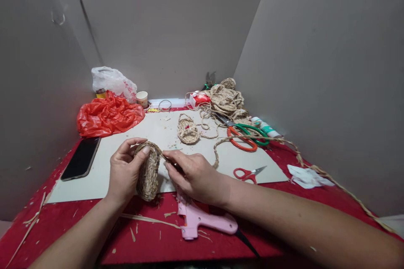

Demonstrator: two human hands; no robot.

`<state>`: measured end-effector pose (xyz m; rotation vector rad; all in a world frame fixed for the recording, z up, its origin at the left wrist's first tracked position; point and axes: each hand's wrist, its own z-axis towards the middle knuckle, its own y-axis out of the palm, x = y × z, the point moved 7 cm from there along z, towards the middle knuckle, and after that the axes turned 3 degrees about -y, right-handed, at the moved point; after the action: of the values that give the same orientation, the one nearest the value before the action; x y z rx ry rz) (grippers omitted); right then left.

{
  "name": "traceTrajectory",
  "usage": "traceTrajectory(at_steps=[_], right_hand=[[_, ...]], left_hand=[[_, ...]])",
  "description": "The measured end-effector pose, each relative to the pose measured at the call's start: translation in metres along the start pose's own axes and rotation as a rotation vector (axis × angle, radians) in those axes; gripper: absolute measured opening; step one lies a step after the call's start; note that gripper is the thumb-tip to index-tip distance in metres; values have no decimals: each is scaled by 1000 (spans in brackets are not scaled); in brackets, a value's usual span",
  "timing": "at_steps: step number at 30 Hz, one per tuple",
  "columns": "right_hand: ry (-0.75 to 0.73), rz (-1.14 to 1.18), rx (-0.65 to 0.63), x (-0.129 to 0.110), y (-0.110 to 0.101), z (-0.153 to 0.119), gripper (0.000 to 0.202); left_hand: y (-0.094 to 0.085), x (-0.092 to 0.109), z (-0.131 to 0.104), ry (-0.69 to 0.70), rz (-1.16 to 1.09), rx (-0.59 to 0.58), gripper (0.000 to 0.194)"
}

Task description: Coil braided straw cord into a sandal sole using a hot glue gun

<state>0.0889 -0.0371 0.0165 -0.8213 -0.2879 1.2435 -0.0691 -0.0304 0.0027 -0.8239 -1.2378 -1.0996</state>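
An oblong piece of coiled brown straw rope point(148, 174) is held up over the white board's front edge. My left hand point(128, 168) grips its upper left side, thumb on the near face. My right hand point(189, 170) pinches the rope strand at the piece's upper right. A light braided rope point(246, 138) runs from behind my right hand to the right edge of the table. Below my right hand lies a pink glue gun point(205, 220). Farther back on the board rests a small woven sandal shape point(188, 130) with a red spot.
Red scissors point(251, 174) and large orange-and-green-handled scissors point(243, 136) lie at right, before a rope heap point(225, 98). A phone point(81, 159), red plastic bag point(110, 115) and paper cup point(142, 98) are at left. White tissue point(307, 176) lies far right.
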Motion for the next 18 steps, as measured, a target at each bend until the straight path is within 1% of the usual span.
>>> traceTrajectory(at_steps=[6, 11, 18], right_hand=[[103, 50, 1, 1, 3, -3, 18], [123, 70, -25, 0, 6, -4, 15], [155, 81, -53, -1, 8, -4, 15]], left_hand=[[0, 0, -1, -55, -90, 32, 30], [1, -4, -1, -84, -108, 20, 32], [1, -9, 0, -96, -117, 46, 32]])
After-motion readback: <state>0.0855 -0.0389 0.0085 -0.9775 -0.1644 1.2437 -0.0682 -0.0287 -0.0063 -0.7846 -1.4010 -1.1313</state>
